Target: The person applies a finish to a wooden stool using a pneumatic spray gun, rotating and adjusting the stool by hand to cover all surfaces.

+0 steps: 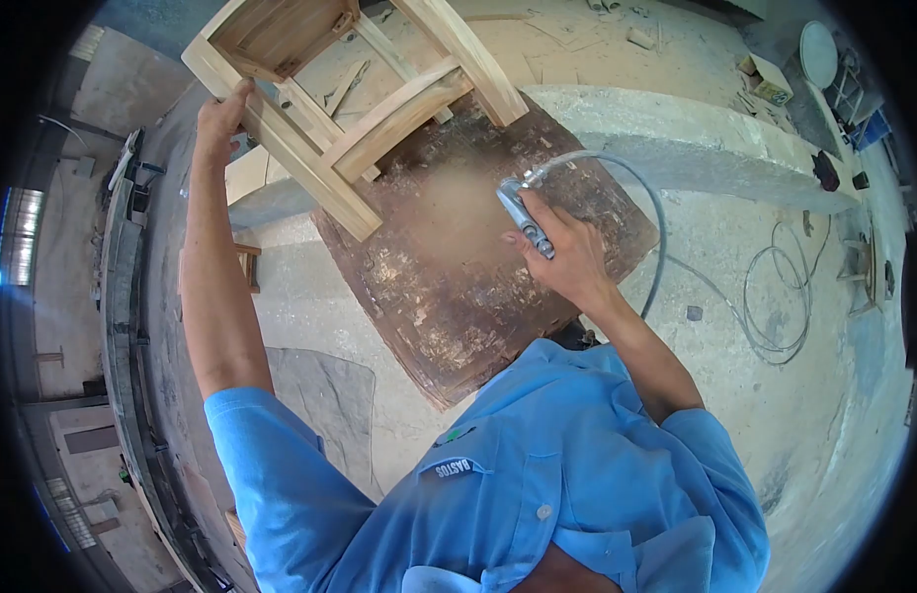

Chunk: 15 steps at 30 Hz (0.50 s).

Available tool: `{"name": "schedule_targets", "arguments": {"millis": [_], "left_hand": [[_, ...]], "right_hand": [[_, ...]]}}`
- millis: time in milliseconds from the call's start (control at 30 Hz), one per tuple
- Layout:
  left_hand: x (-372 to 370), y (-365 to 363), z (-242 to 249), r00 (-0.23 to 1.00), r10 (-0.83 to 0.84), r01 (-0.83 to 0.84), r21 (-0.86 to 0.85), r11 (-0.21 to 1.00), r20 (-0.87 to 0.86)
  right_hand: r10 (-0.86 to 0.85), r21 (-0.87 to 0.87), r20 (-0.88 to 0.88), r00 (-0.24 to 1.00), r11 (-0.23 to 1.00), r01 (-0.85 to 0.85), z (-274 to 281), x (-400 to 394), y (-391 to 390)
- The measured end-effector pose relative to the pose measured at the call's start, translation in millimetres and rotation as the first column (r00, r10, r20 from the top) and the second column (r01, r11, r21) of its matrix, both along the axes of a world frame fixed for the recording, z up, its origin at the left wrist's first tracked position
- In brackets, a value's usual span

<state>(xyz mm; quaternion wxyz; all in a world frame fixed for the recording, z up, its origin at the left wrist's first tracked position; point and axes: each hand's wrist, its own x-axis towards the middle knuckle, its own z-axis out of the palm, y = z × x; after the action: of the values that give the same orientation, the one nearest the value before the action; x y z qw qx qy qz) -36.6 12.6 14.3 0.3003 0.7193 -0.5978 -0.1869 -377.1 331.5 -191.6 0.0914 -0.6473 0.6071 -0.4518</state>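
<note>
My left hand [224, 121] grips the side rail of a pale wooden chair frame [325, 173], fingers wrapped round the wood. The frame is tilted, with one end of the rail over a worn brown work table [458, 306]. My right hand [571, 252] is closed round a silver air blow gun [524, 217], held above the right part of the table. A clear hose [652, 188] runs from the gun and curves away to the right. A hazy tan patch, like dust, shows on the tabletop between the frame and the gun.
A pale low wall or ledge [696, 133] runs behind the table. The hose lies in loops [775, 296] on the floor at right. A cardboard box [765, 81] stands far right, and wood scraps [346, 87] lie beyond the ledge. Grey sheeting [320, 405] covers floor at left.
</note>
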Motion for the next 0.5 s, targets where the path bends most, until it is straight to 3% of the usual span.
{"name": "schedule_targets", "arguments": {"millis": [33, 133, 233, 267, 500], "left_hand": [[-1.1, -0.9, 2.3, 1.0, -0.007, 0.007, 0.0, 1.0, 0.01], [-7.0, -1.9, 5.8, 1.0, 0.004, -0.004, -0.005, 1.0, 0.03], [-11.6, -7.1, 6.5, 0.999, 0.038, -0.037, -0.032, 0.999, 0.032], [-12.4, -6.9, 8.0, 0.999, 0.033, -0.032, -0.03, 0.999, 0.037], [-14.7, -9.5, 4.2, 0.999, 0.035, -0.033, -0.05, 0.998, 0.032]], "right_hand": [[0.02, -0.036, 0.055, 0.998, 0.999, -0.018, -11.0, -2.2, -12.3], [0.02, 0.124, 0.204, 0.979, 0.991, -0.046, -40.9, -13.9, -54.2], [-0.033, 0.167, 0.222, 0.974, 0.986, -0.005, -67.7, -20.1, -108.1], [-0.034, 0.097, 0.237, 0.971, 0.995, 0.011, -75.7, -19.2, -128.1], [-0.104, 0.334, 0.113, 0.988, 0.941, 0.061, -120.4, -34.6, -203.6]]}}
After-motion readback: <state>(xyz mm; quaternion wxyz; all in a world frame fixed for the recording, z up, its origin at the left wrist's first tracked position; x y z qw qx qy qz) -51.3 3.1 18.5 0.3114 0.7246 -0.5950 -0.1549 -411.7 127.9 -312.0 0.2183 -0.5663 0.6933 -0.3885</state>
